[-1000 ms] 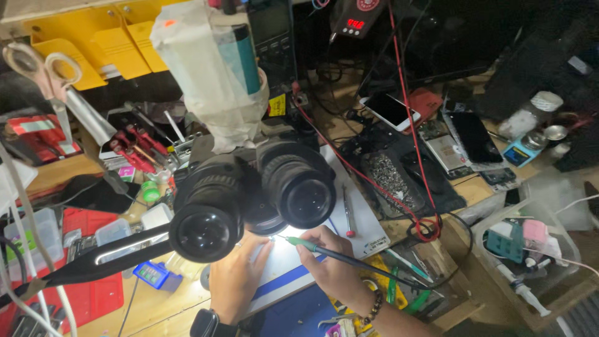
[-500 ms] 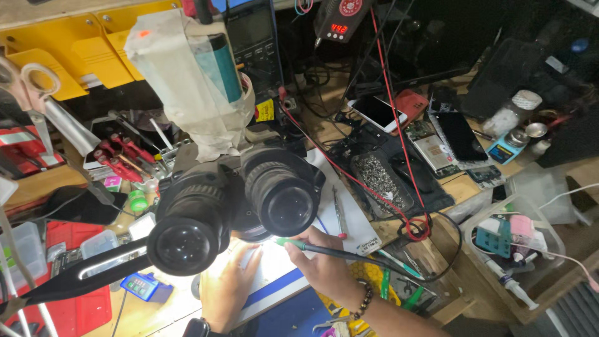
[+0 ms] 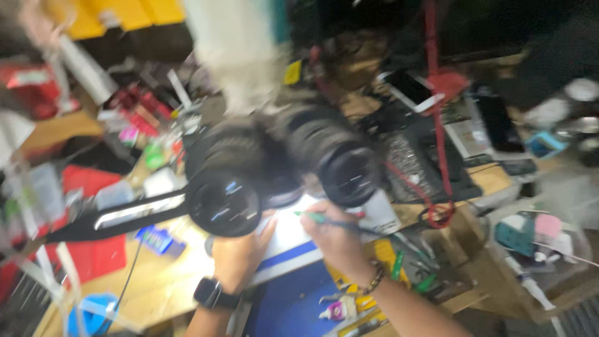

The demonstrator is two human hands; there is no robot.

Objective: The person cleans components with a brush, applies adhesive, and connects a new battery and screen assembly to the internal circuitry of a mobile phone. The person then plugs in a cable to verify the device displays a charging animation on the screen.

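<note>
Under the microscope (image 3: pixel 274 168) near the counter's front edge | right hand (image 3: pixel 337 240) clamped on a green-tipped tool (image 3: pixel 324 218), probing lit work | left hand (image 3: pixel 240 256) flat, fingers together, bracing | next calls for steady tip.

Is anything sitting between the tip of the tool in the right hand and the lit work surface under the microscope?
Nothing visible, though the frame is blurred. The right hand holds a thin green-tipped tool over the bright white work surface. The black twin microscope eyepieces hide the area just beyond the tip.
</note>
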